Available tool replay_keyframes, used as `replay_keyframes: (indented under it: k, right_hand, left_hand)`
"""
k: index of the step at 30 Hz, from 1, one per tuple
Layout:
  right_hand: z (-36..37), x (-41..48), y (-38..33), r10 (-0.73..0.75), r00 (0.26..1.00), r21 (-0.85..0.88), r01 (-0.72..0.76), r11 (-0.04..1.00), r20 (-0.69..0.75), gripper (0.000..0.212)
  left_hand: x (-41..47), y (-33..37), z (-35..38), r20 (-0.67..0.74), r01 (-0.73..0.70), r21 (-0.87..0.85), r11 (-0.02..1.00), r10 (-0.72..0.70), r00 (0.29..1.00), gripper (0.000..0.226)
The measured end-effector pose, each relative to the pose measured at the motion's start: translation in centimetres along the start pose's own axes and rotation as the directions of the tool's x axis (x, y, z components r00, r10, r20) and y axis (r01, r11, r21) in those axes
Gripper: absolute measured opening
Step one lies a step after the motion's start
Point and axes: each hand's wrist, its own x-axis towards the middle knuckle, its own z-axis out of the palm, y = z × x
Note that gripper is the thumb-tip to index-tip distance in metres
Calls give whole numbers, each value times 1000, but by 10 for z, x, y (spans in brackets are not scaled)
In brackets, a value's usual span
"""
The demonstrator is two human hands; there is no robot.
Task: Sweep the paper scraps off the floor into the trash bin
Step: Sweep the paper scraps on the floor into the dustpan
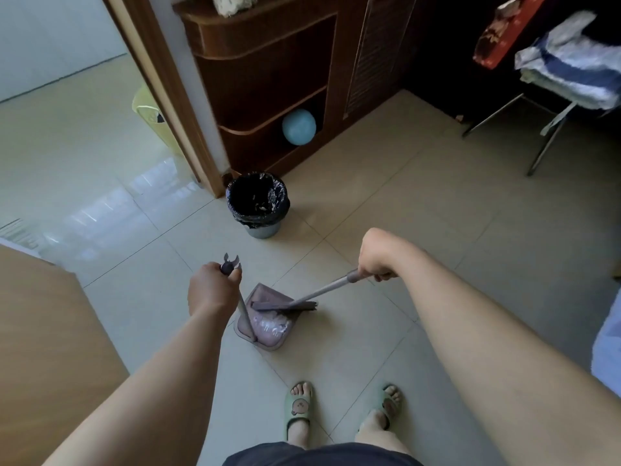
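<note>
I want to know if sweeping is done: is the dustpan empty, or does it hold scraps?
It holds scraps: pale pieces lie inside the dustpan, beside the broom that lies across it.

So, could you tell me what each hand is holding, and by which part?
The left hand grips the dustpan near the top of its long handle; the right hand grips the broom at the upper end of its handle.

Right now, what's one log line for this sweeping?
left hand: holds dustpan handle | right hand: holds broom handle | broom head: over dustpan | paper scraps: in dustpan | trash bin: ahead
</note>
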Motion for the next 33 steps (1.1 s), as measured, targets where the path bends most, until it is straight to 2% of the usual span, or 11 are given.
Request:
replay_keyframes:
  k: [7,12,15,19,22,26,33]
  right_hand:
    - [-15,-20,51,96,987,36,-92,995,-131,45]
    - [-28,-32,92,163,986,201,-166,965,30,28]
    - [-29,-32,125,241,968,258,-217,941,-64,34]
    - [-34,-31,168,306,948,380,-250,890,-93,36]
    - [-41,-31,209,359,920,392,-275,878,-158,39]
    - [-45,-25,268,423,903,538,-321,779,-74,32]
    - [-36,-11,373,547,837,678,-400,617,-3,20]
  left_hand:
    - [-15,35,15,27,-115,16,993,114,993,29]
    - [-26,76,37,39,-210,35,977,209,977,31]
    - [-38,104,55,32,-267,56,962,265,964,25]
    - [-50,138,81,42,-323,50,945,322,946,24]
    - [-57,167,105,44,-360,43,932,358,933,23]
    - [-74,205,143,58,-400,56,915,397,916,24]
    - [-109,257,208,71,-434,110,894,429,901,31]
